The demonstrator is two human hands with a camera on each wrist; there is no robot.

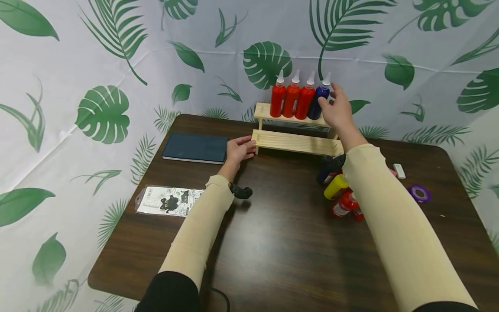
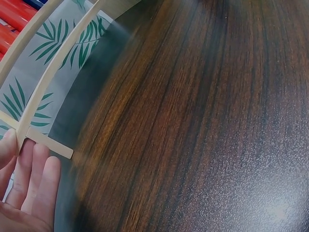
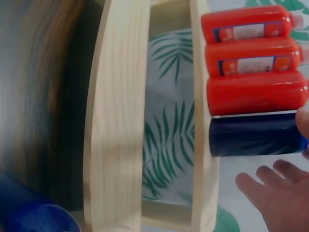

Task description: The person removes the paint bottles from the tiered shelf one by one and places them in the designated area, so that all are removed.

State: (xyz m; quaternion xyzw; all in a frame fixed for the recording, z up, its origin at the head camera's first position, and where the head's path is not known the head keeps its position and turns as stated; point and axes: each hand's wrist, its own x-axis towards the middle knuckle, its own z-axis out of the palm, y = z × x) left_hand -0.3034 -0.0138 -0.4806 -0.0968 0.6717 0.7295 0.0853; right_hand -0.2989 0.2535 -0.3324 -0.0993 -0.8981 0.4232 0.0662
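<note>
A two-tier wooden rack (image 1: 296, 142) stands at the back of the table. On its upper tier, three red bottles (image 1: 277, 102) and a dark blue bottle (image 1: 319, 103) with white nozzle tips stand upright in a row. My right hand (image 1: 338, 108) is at the dark blue bottle on the row's right end. Its thumb overlaps the bottle's upper part, while the other fingers are spread apart from it in the right wrist view. With thumb and fingers, my left hand (image 2: 31, 183) grips the left end of the lower tier.
Right of centre, partly behind the right sleeve, are a yellow bottle (image 1: 336, 187), a red bottle (image 1: 345, 204) and another dark blue bottle (image 1: 324, 174). Purple tape (image 1: 419, 193) and a small white block (image 1: 399, 170) lie farther right. A dark notebook (image 1: 195, 147) and cat-print packet (image 1: 163, 201) lie left.
</note>
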